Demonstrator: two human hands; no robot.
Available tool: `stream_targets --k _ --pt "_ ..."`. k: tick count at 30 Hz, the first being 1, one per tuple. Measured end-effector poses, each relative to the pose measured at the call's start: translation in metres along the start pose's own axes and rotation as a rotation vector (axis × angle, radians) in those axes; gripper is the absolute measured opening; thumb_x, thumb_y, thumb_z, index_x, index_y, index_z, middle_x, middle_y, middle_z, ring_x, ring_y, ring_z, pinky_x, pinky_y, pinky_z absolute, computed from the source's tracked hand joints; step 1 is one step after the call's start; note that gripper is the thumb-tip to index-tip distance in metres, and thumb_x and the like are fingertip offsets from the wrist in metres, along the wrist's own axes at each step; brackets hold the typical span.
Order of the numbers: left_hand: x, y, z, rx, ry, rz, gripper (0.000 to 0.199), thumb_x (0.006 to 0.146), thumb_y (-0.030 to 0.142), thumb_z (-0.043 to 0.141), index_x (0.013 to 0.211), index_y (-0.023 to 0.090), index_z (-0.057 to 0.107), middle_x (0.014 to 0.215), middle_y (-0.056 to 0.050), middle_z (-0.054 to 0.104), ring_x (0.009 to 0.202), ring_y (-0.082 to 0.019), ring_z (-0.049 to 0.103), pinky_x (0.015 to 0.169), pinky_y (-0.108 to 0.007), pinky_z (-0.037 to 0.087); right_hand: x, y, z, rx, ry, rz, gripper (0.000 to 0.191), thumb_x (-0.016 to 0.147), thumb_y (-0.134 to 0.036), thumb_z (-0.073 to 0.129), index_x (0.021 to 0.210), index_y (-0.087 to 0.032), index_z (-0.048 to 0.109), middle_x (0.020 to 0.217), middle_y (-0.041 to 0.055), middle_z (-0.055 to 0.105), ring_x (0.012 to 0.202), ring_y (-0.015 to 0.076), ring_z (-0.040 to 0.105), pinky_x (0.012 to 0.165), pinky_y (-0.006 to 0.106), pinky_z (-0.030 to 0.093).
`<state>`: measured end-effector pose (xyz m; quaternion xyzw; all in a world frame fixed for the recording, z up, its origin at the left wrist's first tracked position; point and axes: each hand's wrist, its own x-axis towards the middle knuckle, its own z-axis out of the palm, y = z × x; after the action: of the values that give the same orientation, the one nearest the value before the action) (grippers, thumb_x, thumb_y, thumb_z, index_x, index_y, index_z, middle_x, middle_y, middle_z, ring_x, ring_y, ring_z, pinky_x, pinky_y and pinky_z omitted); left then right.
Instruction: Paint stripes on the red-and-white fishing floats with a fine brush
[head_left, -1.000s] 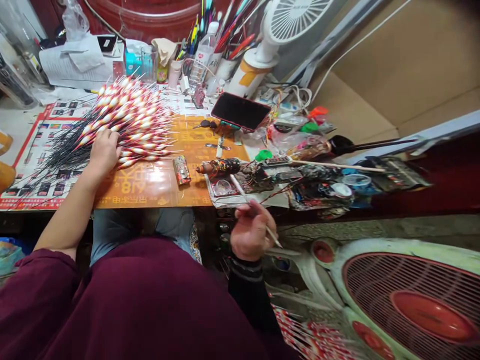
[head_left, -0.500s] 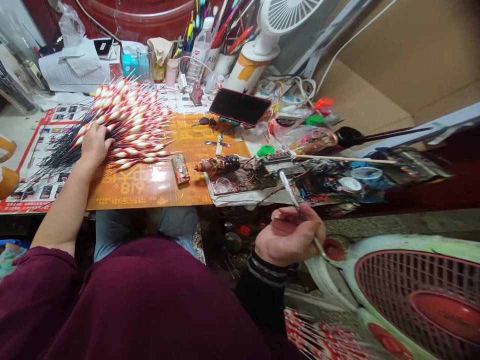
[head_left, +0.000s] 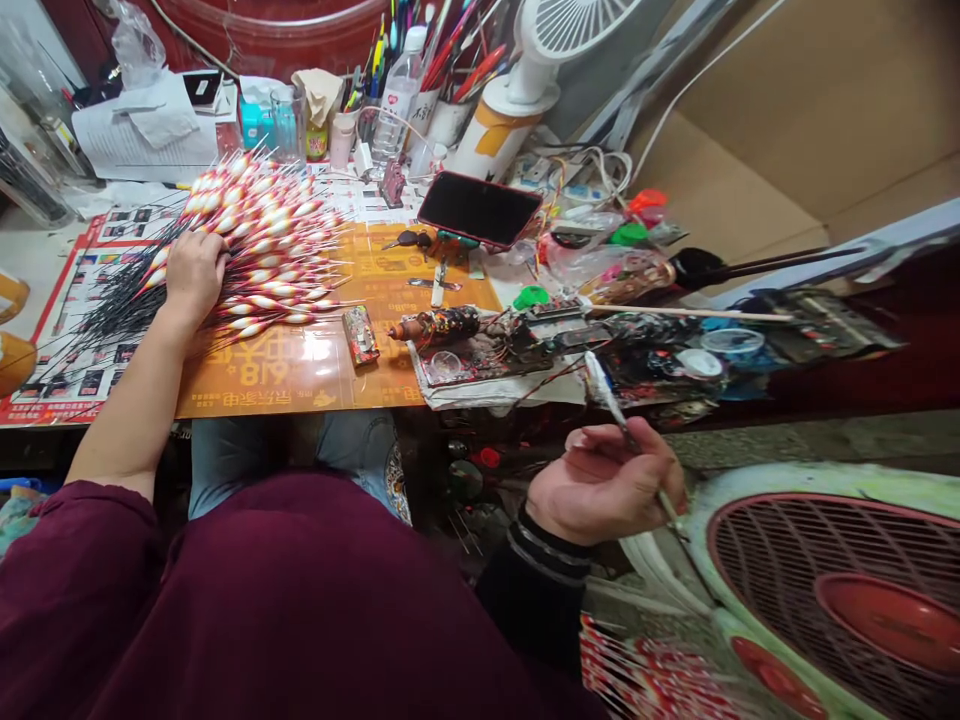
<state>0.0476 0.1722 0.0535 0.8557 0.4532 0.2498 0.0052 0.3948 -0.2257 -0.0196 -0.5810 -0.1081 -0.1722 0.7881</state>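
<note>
Your right hand (head_left: 600,492) pinches a slender stick (head_left: 606,388), whitened end beyond the fingertips; your left hand (head_left: 195,275) curls over the bundle (head_left: 274,225), grip unclear.
“618” reads upside down on glossy orange sheeting (head_left: 322,375); right of your left fingers, smooth white-bellied spindles shade into red.

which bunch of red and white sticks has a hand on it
The bunch on the table, with the left hand on it; the other bunch, low beside the red-grilled fan, has no hand on it.
</note>
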Motion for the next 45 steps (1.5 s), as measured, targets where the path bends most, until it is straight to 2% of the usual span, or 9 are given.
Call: stream_targets --k 3,7,11,13,16,21,24,31,45 --pt "0.012 0.009 -0.005 -0.053 0.034 0.046 0.05 0.104 0.057 0.043 0.099 0.014 0.067 0.107 -0.003 0.074 0.116 -0.015 0.062 0.101 -0.042 0.044 0.001 0.001 0.001 0.045 0.009 -0.004 0.046 0.083 -0.058 0.056 0.088 -0.016 0.073 0.057 -0.0001 0.062 0.045 0.0124 0.049 0.047 0.028 0.037" --pt "0.008 0.059 -0.036 -0.067 0.085 0.088 0.037 0.112 0.043 0.046 0.108 0.014 0.068 0.118 -0.006 0.074 0.115 -0.017 0.064 0.102 -0.04 0.049 -0.001 0.002 0.001 0.076 -0.001 -0.018 0.044 0.086 -0.056 0.059 0.089 -0.014 0.074 0.059 0.0013 0.063 0.045 0.0114 0.049 0.045 0.027 0.035" --pt "-0.028 0.12 -0.077 -0.104 0.089 0.2 0.046 0.118 0.049 0.038 0.123 0.015 0.069 0.12 -0.003 0.068 0.115 -0.017 0.066 0.099 -0.04 0.051 -0.002 0.001 0.0 0.094 0.01 0.013 0.041 0.084 -0.052 0.06 0.088 -0.014 0.074 0.059 0.0011 0.065 0.045 0.0108 0.05 0.046 0.026 0.035" --pt "-0.054 0.133 -0.085 -0.123 0.073 0.248 0.043 0.118 0.05 0.039 0.119 0.021 0.072 0.115 -0.003 0.068 0.112 -0.018 0.068 0.098 -0.043 0.053 -0.002 0.001 -0.002 0.098 0.024 0.017 0.04 0.084 -0.052 0.06 0.087 -0.016 0.074 0.058 -0.0001 0.064 0.045 0.0108 0.05 0.045 0.025 0.034" --pt "-0.097 0.116 -0.077 -0.139 0.005 0.172 0.031 0.113 0.042 0.046 0.109 0.027 0.072 0.109 -0.005 0.071 0.106 -0.023 0.071 0.095 -0.044 0.058 -0.001 0.004 -0.005 0.117 0.023 0.015 0.04 0.083 -0.054 0.062 0.088 -0.016 0.074 0.058 -0.0001 0.063 0.045 0.0109 0.05 0.044 0.025 0.032" --pt "-0.156 0.038 -0.045 -0.147 -0.086 -0.041 0.016 0.1 0.034 0.058 0.096 0.027 0.072 0.097 -0.005 0.075 0.096 -0.027 0.072 0.09 -0.044 0.059 0.001 0.011 -0.008 0.072 -0.011 0.002 0.046 0.084 -0.058 0.059 0.089 -0.015 0.073 0.06 0.0007 0.062 0.046 0.0105 0.049 0.044 0.025 0.032" --pt "-0.174 0.015 -0.033 -0.137 -0.157 -0.082 0.016 0.097 0.034 0.06 0.091 0.027 0.073 0.099 -0.006 0.077 0.097 -0.028 0.073 0.092 -0.044 0.059 -0.003 0.011 -0.001 0.054 -0.008 -0.004 0.047 0.085 -0.058 0.056 0.089 -0.015 0.072 0.061 0.0007 0.061 0.045 0.0098 0.047 0.043 0.025 0.031" --pt "-0.167 0.021 -0.01 0.018 -0.098 -0.115 0.015 0.099 0.031 0.06 0.098 0.025 0.074 0.108 -0.011 0.073 0.108 -0.033 0.068 0.097 -0.049 0.057 -0.015 0.0 0.019 0.134 -0.05 0.011 0.04 0.083 -0.053 0.057 0.087 -0.016 0.07 0.057 0.0001 0.058 0.045 0.0112 0.046 0.043 0.024 0.028" --pt "-0.161 0.034 0.015 0.007 -0.011 0.041 0.019 0.103 0.037 0.061 0.095 0.024 0.072 0.107 -0.013 0.071 0.108 -0.035 0.063 0.099 -0.053 0.051 0.019 -0.014 -0.011 0.054 -0.051 -0.014 0.038 0.081 -0.052 0.06 0.092 -0.017 0.07 0.064 -0.0029 0.067 0.047 0.0079 0.048 0.045 0.019 0.03"
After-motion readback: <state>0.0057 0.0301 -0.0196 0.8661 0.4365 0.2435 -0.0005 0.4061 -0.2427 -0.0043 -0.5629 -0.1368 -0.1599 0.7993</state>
